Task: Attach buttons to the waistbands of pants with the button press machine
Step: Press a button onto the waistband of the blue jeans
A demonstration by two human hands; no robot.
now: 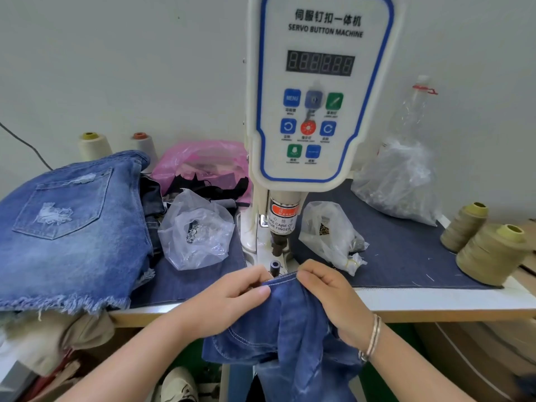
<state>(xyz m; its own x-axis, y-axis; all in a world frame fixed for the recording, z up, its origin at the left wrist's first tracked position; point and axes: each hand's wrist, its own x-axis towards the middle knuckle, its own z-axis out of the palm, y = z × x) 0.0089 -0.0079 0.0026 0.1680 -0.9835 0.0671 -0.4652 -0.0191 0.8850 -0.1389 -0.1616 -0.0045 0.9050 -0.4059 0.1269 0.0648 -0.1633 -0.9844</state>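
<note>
The button press machine stands upright at the back centre of the desk, its control panel facing the viewer and its punch hanging above the small dark die post. Left of the machine a stack of faded denim shorts is piled, its frayed hem overhanging the desk edge. Right of the machine, well apart from it, two olive thread cones are set near the desk's front corner. A clear bag of metal parts lies just left of the machine base and a second clear bag just right of it.

The pants are held directly in front of the machine, the waistband raised to the desk edge just short of the die post while the rest hangs below. The waistband is pinched at one end by the curled fingers of the left hand and at the other by those of the right hand.

Risk is judged highest at the punch: fingertips lie close to the die, and a press triggered early could catch them. A slack or skewed waistband could seat the button off-mark. Open room is limited to the narrow strip between the two bags.
</note>
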